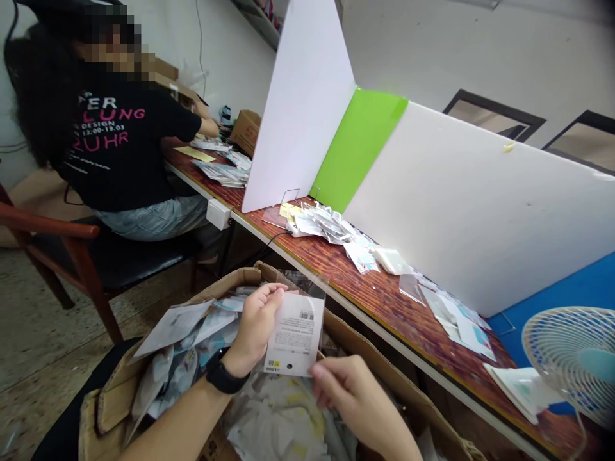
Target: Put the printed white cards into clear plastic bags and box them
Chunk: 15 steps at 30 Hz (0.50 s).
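My left hand (259,323), with a black watch on its wrist, grips the left side of a clear plastic packet with a white printed card (294,339) in it. The card shows a barcode, small print and a price, all upside down to me. At the card's lower right corner, the curled fingers of my right hand (348,387) pinch the edge, slightly blurred. Both hands are above a large open cardboard box (384,368). Inside it lie many similar packets (273,416), and more are heaped at its left side.
A long wooden table (331,282) runs beyond the box, with a pile of packets (321,221) and loose cards (456,320). White dividers (307,102) stand on it. A fan (571,358) is at the right. A person in a black shirt (115,141) sits on a chair (139,256) at the left.
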Each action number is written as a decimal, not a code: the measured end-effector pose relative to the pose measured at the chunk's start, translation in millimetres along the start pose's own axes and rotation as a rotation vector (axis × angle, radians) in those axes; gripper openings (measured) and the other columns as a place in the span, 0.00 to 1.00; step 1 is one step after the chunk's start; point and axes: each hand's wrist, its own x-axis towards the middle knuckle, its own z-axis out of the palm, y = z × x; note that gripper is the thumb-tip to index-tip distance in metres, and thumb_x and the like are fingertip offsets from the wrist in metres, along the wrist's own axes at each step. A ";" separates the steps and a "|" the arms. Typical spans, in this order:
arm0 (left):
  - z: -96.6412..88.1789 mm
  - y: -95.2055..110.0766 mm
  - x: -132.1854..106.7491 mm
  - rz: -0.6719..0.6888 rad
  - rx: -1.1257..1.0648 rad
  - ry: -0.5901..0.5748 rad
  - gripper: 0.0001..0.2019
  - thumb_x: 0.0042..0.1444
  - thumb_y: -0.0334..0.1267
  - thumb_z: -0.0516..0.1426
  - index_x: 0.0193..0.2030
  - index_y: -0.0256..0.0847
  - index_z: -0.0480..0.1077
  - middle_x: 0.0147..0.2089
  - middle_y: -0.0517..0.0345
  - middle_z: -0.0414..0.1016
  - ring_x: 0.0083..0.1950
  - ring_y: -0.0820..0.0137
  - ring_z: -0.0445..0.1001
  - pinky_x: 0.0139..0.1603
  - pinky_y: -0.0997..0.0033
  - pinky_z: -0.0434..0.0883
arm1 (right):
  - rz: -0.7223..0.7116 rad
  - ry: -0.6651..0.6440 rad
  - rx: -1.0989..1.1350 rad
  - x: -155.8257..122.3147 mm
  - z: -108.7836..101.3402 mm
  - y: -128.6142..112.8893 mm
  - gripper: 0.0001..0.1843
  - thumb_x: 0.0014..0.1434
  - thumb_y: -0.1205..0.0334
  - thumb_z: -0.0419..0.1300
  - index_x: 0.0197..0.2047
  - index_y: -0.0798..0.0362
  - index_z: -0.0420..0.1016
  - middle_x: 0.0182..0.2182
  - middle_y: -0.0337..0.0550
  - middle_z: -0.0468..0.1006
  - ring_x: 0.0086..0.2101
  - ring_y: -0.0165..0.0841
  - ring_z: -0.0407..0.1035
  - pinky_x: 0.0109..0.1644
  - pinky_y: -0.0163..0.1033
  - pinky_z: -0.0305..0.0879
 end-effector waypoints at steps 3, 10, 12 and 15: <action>5.1 -2.5 -6.1 -0.038 0.006 -0.053 0.09 0.52 0.41 0.58 0.35 0.37 0.67 0.34 0.52 0.79 0.33 0.66 0.76 0.35 0.68 0.70 | 0.050 0.148 0.151 10.8 -3.7 2.6 0.15 0.58 0.51 0.56 0.36 0.53 0.77 0.28 0.42 0.80 0.28 0.33 0.72 0.33 0.35 0.68; 17.2 -6.0 -20.1 -0.204 -0.001 -0.256 0.08 0.54 0.39 0.57 0.35 0.36 0.67 0.37 0.49 0.80 0.34 0.68 0.76 0.37 0.68 0.70 | 0.187 0.223 0.608 18.9 -10.5 12.1 0.12 0.46 0.55 0.68 0.31 0.54 0.81 0.29 0.44 0.82 0.31 0.33 0.73 0.38 0.36 0.68; 16.9 -3.7 -21.4 -0.236 0.001 -0.280 0.08 0.54 0.39 0.57 0.35 0.36 0.68 0.37 0.49 0.80 0.35 0.68 0.75 0.38 0.69 0.69 | 0.231 0.245 0.680 17.2 -13.2 13.0 0.11 0.43 0.56 0.70 0.28 0.55 0.81 0.25 0.43 0.81 0.27 0.31 0.72 0.35 0.35 0.67; 14.3 1.1 -21.8 -0.261 0.095 -0.309 0.08 0.53 0.38 0.57 0.35 0.35 0.69 0.36 0.50 0.79 0.32 0.71 0.74 0.33 0.73 0.67 | 0.274 0.252 0.703 14.8 -17.2 12.6 0.12 0.41 0.56 0.71 0.27 0.56 0.81 0.23 0.42 0.80 0.25 0.30 0.72 0.32 0.34 0.67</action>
